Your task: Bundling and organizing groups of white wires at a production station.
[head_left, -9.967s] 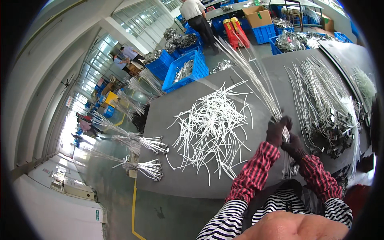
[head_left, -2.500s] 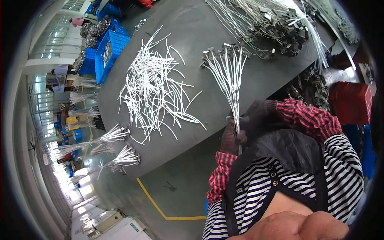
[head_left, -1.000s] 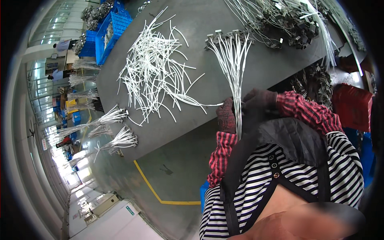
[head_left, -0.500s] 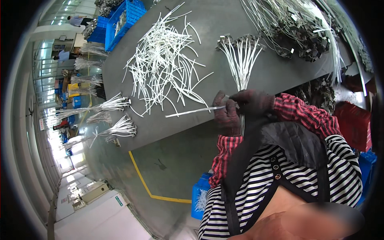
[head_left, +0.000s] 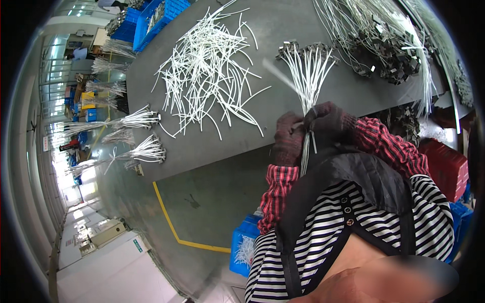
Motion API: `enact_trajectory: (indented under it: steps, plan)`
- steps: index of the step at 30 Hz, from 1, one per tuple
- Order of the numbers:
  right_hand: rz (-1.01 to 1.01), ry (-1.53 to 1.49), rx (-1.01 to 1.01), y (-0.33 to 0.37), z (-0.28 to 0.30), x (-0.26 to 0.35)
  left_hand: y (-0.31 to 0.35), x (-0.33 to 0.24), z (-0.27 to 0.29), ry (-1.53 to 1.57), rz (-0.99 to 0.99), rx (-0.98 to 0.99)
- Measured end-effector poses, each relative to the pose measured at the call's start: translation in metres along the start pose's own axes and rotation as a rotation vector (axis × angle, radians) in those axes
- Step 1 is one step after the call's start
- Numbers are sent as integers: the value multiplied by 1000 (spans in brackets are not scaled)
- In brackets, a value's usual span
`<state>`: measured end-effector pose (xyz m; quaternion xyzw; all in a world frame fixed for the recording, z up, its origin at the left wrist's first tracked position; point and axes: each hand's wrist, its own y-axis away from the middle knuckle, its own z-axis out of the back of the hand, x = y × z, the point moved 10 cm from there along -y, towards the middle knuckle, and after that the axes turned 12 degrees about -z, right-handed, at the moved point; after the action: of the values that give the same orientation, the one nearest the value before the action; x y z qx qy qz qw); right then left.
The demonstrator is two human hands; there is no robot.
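A bundle of white cables with dark connectors at its far end lies over the table edge, its tails hanging below my hands. My left hand, in a dark glove, is closed at the left of the bundle's neck. My right hand, also gloved, closes around the neck from the right. A white tie strip, smeared by motion, slants up and left from the bundle just above the hands. A short white end sticks out below the right hand. The exact finger grip is partly hidden.
Loose white strips lie heaped on the grey table. Tied cable bundles hang over its left edge. More cables with dark connectors lie at the far right. Blue crates stand at the back; a blue bin sits beside me.
The white strip, earlier stretching left from my left hand across the table edge, now slants up and left beside the cables. Both hands have closed in around the bundle's neck.
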<state>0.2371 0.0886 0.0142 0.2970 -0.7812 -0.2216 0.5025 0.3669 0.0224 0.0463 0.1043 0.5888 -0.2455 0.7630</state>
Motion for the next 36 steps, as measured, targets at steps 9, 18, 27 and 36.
enact_trajectory:
  steps: [9, 18, 27, 36]
  plan:
    - [575, 1499, -783, -13, -11, 53, 9, 20, -17, 405, 195, -58]
    - [964, 1436, -893, 11, -32, 67, 12, 40, -33, 878, 370, 2]
    - [335, 1547, -392, -2, 6, -2, 17, 65, 52, -631, 168, -138]
    - [417, 352, -72, -6, -14, 27, 16, 53, -18, 1149, 503, -285]
